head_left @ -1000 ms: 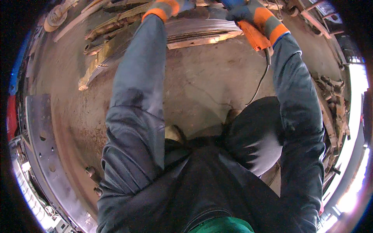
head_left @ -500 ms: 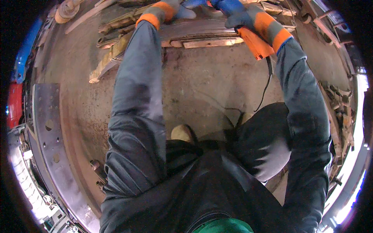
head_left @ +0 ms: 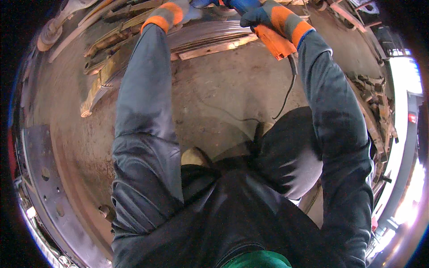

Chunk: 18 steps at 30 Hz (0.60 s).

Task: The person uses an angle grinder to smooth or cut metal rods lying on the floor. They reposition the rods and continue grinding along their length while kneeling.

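My right hand [head_left: 268, 15], in a grey and orange glove, is closed on a power tool with an orange body [head_left: 272, 42], a blue part [head_left: 239, 5] at its front and a black cord [head_left: 290, 89] hanging from it. My left hand [head_left: 178, 14], gloved alike, is at the top beside the tool's blue part; its fingers are blurred, so I cannot tell its grip. Both arms stretch over stacked metal leaf springs [head_left: 205, 35] lying on the floor, and the far end of the tool is cut off by the top edge.
A long steel channel with holes [head_left: 38, 161] runs along the left. Rusty metal parts [head_left: 380, 102] are piled at the right, and more bars [head_left: 100, 49] lie ahead on the concrete floor [head_left: 214, 89]. My bent leg and boots [head_left: 192, 156] are below.
Since half a second ago the hands, the tool and the surroundings have shifted left in the picture. The right hand stays on the tool throughout.
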Each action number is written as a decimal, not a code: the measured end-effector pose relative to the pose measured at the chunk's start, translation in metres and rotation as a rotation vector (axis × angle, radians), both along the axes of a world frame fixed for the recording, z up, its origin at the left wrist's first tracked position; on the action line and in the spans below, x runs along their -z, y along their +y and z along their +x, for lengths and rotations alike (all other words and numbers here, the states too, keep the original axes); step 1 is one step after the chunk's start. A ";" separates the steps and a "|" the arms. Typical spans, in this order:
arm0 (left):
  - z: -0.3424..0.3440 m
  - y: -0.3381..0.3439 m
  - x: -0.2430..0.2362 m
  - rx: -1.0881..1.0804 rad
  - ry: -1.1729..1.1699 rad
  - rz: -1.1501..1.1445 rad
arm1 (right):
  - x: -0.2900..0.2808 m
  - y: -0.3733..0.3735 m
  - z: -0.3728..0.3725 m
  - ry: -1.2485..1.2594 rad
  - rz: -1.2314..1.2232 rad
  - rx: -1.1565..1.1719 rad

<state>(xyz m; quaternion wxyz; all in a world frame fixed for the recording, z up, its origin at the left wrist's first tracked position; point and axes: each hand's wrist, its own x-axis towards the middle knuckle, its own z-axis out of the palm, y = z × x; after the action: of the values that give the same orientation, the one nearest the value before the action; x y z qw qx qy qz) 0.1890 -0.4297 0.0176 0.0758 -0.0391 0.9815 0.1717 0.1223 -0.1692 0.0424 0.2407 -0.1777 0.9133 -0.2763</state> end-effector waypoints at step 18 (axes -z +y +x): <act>0.044 -0.073 0.003 0.053 0.049 -0.004 | 0.023 -0.056 0.000 -0.261 -0.279 -0.148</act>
<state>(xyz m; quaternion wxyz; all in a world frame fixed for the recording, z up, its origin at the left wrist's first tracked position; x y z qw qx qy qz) 0.2335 -0.5025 0.0150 0.0561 -0.0090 0.9841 0.1684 0.1228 -0.2251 0.0195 0.3499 -0.2386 0.8115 -0.4026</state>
